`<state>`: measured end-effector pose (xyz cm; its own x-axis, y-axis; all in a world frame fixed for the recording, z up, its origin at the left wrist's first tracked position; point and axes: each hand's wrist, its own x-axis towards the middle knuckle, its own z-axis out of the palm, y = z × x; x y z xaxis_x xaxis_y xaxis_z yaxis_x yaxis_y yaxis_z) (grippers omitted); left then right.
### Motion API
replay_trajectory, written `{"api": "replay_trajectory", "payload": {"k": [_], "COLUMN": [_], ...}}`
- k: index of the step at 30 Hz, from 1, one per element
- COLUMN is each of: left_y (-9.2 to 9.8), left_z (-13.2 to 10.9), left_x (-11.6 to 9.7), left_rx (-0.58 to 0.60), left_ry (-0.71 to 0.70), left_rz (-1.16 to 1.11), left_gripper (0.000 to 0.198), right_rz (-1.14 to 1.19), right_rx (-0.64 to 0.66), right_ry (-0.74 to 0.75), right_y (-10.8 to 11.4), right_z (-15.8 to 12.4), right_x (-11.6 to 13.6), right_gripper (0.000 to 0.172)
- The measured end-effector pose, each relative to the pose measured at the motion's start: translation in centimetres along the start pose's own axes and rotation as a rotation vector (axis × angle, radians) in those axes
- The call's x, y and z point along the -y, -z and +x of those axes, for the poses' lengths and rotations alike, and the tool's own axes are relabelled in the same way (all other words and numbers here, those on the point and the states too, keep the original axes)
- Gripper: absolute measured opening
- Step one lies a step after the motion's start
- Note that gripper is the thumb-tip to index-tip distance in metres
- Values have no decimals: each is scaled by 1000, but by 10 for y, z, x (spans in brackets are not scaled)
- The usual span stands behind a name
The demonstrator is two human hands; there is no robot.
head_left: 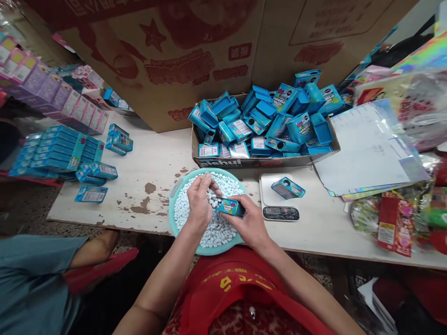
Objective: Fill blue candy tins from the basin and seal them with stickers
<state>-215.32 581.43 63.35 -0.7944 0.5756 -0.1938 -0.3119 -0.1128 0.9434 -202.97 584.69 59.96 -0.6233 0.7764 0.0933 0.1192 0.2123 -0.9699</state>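
Over a light green basin [172, 222] full of small white candies [218, 235], my right hand [252, 224] grips a small blue candy box [228, 206] lying on its side. The label reads "Caramelo Macizo". My left hand [200, 197] is curled around a few candies at the box's left end, its thumb and fingers bent toward the opening. Some candies show between the left fingers and the box. To the right, another blue box [288, 188] with a round hole rests on a white digital scale [266, 195].
An open carton [251, 162] heaped with blue boxes stands behind the basin, before a large cardboard box [223, 56]. Stacked blue boxes [59, 149] are at left. Papers [366, 149] and plastic packets [394, 223] lie right. A person's arm [94, 249] is at lower left.
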Motion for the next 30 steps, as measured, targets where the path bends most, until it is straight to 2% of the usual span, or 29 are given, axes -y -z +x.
{"api": "replay_trajectory", "payload": {"k": [3,7,13,16,20,24,27,30], "left_y": [-2,-4,-1,-1,-1,-2,-4,-6], "left_z": [-4,-10,-11,-12,-14,-17,-19,-19], "left_x": [-3,-5,-3,-2,2,1,-1,-6], "left_rx": [27,53,-21,-4,-24,35,88,122], "left_ry": [14,-51,-84,-138,-118,-152,-115,-31], "left_rz": [-3,8,7,25,41,51,60,47], "left_gripper": [28,27,23,22,23,20,20,18], "right_rz": [11,45,70,81,72,101,128,191], "right_rx": [2,-6,-27,-28,-29,8,11,11], "right_ry": [-14,-10,2,33,-58,-68,-80,-173], "right_y": [-1,-2,-5,-7,-9,-6,-5,-4], "right_z": [1,0,-4,-3,-3,-7,-10,-12], "right_x": [2,5,4,3,3,6,4,-3], "right_gripper": [25,23,24,25,24,25,25,28]}}
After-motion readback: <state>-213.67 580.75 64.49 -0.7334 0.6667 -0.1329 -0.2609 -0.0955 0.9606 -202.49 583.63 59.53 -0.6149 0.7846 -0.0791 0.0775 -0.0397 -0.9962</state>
